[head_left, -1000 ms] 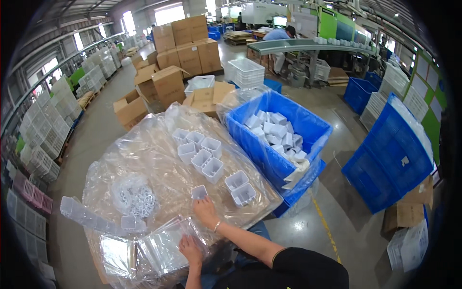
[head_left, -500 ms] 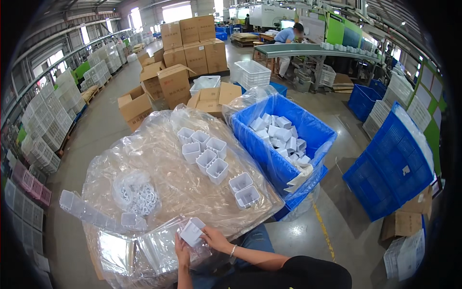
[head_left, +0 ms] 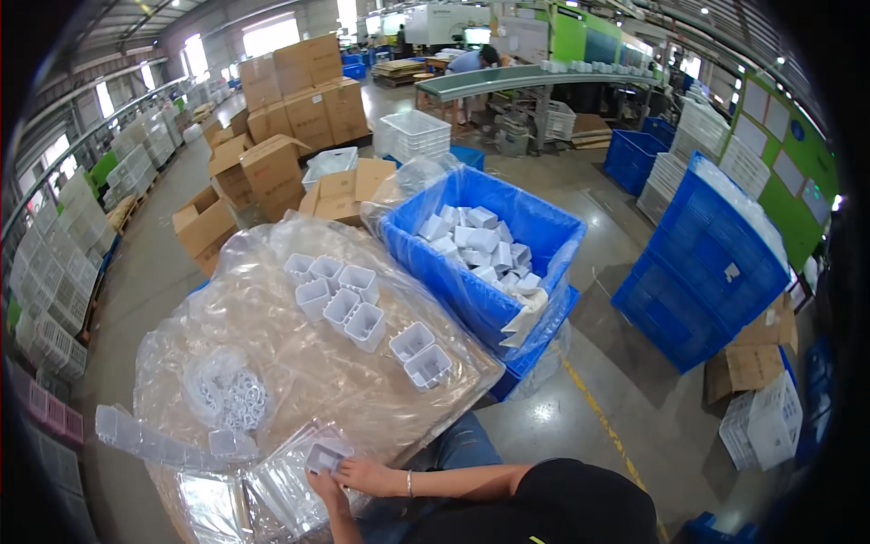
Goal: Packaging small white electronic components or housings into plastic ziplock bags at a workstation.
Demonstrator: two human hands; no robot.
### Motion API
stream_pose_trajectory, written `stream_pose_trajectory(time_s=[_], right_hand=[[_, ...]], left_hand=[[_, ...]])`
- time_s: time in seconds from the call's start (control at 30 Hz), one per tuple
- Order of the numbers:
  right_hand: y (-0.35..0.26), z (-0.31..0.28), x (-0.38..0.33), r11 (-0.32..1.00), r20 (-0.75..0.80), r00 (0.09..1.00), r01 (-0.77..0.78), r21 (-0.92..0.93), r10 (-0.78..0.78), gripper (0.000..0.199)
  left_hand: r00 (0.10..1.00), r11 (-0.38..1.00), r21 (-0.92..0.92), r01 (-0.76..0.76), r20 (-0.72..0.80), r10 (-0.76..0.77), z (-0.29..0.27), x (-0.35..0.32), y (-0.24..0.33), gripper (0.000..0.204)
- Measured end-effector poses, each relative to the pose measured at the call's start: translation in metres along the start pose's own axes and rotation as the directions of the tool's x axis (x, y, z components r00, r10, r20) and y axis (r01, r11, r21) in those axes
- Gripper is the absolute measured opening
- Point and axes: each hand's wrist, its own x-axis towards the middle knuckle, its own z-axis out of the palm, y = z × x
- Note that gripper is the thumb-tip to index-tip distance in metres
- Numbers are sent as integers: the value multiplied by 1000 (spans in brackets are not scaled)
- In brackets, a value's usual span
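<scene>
A small white plastic box (head_left: 326, 452) is held low over the near edge of the covered table. My left hand (head_left: 326, 490) grips it from the near side, and my right hand (head_left: 365, 476) closes on its right near corner. Both sets of fingers are bent around the box; some fingertips are hidden. Beneath and beside it lie clear plastic bags (head_left: 288, 488), with shiny flat bags (head_left: 210, 508) to the left. A single translucent box (head_left: 233, 444) and a nested row of them (head_left: 149, 440) sit farther left. Behind these rests an open plastic bag of white rings (head_left: 234, 399).
Several white boxes (head_left: 341, 306) stand mid-table on the plastic sheet (head_left: 254, 299), with two more (head_left: 428, 366) toward the right edge. A blue crate (head_left: 535, 227) of loose white boxes adjoins the table. Cartons (head_left: 272, 177) stand behind; stacked blue crates (head_left: 702, 263) are at right.
Both hands have brought the white box lower and tilted it, so its face looks different. My right hand has moved closer to my left. The whole view has swung to the right.
</scene>
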Motion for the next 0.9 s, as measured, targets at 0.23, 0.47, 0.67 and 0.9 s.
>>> stream_pose_trajectory(time_s=[0.23, 0.47, 0.67, 0.9], right_hand=[[40, 15, 13, 893, -436, 779, -391, 225, 451, 48], [60, 34, 18, 914, -169, 900, -385, 124, 402, 14], [6, -4, 33, 895, -113, 904, -378, 237, 412, 14], [-10, -23, 45, 938, -84, 951, -274, 213, 297, 14]], left_hand=[[999, 975, -220, 29, 23, -24, -29, 7, -1, 46], [995, 976, -216, 16, 101, 6, -19, -13, 18, 48], [986, 994, 8, -112, -122, 112, -25, -7, 1, 58], [989, 976, 175, -127, -47, 137, -16, -8, 10, 46]])
